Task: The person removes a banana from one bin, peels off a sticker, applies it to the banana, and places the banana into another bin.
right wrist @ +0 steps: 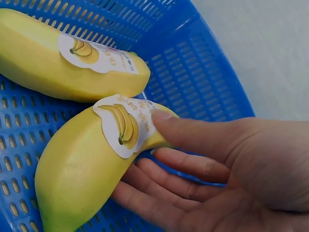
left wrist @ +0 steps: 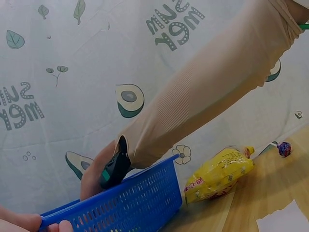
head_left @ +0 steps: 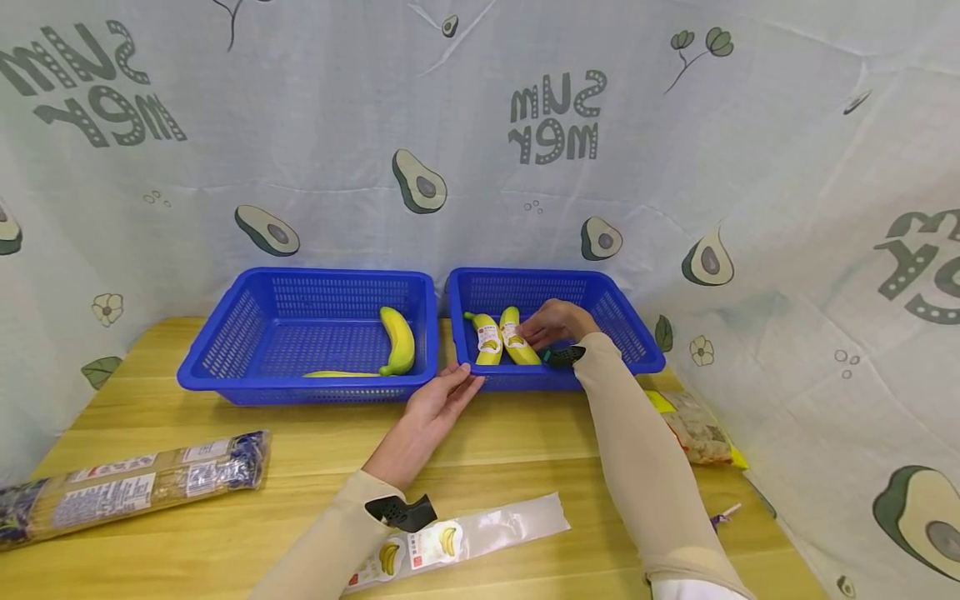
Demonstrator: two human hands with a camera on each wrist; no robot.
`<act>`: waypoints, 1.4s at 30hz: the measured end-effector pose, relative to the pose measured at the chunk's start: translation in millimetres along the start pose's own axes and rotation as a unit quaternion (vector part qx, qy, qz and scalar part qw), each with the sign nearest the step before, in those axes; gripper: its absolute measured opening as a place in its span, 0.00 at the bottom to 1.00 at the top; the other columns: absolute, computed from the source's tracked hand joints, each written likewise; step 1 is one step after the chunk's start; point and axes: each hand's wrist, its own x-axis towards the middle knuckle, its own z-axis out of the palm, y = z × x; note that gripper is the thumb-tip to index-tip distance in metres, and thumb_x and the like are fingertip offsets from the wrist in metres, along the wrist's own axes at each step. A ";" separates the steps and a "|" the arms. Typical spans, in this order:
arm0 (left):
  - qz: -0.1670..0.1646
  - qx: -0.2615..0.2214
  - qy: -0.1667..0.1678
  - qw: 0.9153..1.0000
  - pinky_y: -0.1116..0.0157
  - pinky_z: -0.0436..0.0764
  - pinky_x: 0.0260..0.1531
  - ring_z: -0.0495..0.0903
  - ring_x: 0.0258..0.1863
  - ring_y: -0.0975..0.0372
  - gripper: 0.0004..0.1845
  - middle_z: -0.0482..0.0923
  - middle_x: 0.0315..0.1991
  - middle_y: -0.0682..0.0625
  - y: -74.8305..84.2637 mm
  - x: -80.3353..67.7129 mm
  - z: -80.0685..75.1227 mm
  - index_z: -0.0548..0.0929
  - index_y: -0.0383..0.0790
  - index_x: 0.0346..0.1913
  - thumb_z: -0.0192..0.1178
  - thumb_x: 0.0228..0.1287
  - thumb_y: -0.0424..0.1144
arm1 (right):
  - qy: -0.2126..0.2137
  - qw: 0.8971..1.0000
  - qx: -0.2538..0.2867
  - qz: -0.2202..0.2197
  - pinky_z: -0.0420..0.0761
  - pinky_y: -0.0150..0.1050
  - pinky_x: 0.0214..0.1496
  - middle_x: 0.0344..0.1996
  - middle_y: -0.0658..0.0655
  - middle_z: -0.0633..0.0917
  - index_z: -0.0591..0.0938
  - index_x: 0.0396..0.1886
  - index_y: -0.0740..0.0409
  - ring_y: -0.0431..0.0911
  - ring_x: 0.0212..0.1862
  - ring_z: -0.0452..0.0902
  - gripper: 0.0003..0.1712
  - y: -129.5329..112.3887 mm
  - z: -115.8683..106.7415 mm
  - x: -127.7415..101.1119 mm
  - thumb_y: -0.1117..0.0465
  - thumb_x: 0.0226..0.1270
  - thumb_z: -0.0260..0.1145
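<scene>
My left hand (head_left: 431, 404) grips the near left corner of the right blue basket (head_left: 525, 382), pinching its rim between thumb and fingers in the left wrist view. Inside that basket lie two yellow bananas, each with a white banana-picture label. My right hand (right wrist: 207, 169) holds the right banana (right wrist: 77, 169). Its thumb presses the edge of the label (right wrist: 123, 128), while the fingers lie along the banana's side and underneath. Beside it, the other labelled banana (right wrist: 34, 58) is untouched by my hand.
A left blue basket (head_left: 307, 384) holds an unlabelled banana (head_left: 400, 342) and part of another, mostly hidden by the front wall. A label strip (head_left: 517, 529) lies nearest me. There is a long noodle packet (head_left: 135, 485) on the left, and a yellow bag (left wrist: 219, 174) and lollipop (left wrist: 284, 149) on the right.
</scene>
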 end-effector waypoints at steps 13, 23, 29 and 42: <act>-0.036 0.131 -0.061 0.989 0.51 0.82 0.67 0.87 0.48 0.50 0.15 0.84 0.43 0.38 8.0 -25.3 -4.2 0.74 0.19 0.62 0.54 0.76 0.16 | 0.009 1.000 -0.012 -0.003 0.86 0.55 0.64 0.66 0.76 0.80 0.63 0.79 0.76 0.65 0.64 0.83 0.38 -9.1 0.2 -3.2 0.51 0.87 0.58; -0.026 0.265 -0.126 0.956 0.52 0.85 0.64 0.88 0.50 0.53 0.08 0.84 0.45 0.41 5.0 -58.2 -6.3 0.78 0.25 0.54 0.56 0.78 0.22 | 0.077 0.996 -0.029 -0.042 0.76 0.62 0.75 0.70 0.76 0.77 0.65 0.80 0.75 0.67 0.71 0.76 0.39 -8.4 -0.4 -12.8 0.50 0.86 0.61; -0.023 0.341 -0.174 0.924 0.50 0.86 0.62 0.88 0.50 0.54 0.08 0.84 0.45 0.43 8.6 -74.8 -11.6 0.79 0.24 0.54 0.58 0.79 0.26 | 0.096 0.992 -0.047 -0.059 0.74 0.61 0.77 0.72 0.72 0.77 0.69 0.79 0.70 0.63 0.72 0.76 0.38 -8.8 2.0 -18.5 0.47 0.86 0.60; -0.009 0.379 -0.178 0.908 0.52 0.86 0.62 0.87 0.52 0.55 0.13 0.84 0.50 0.40 33.4 -97.3 -33.6 0.79 0.25 0.56 0.60 0.82 0.34 | 0.092 0.985 -0.046 -0.136 0.71 0.59 0.79 0.73 0.74 0.75 0.68 0.78 0.72 0.67 0.73 0.73 0.36 -19.9 12.1 -37.0 0.51 0.86 0.61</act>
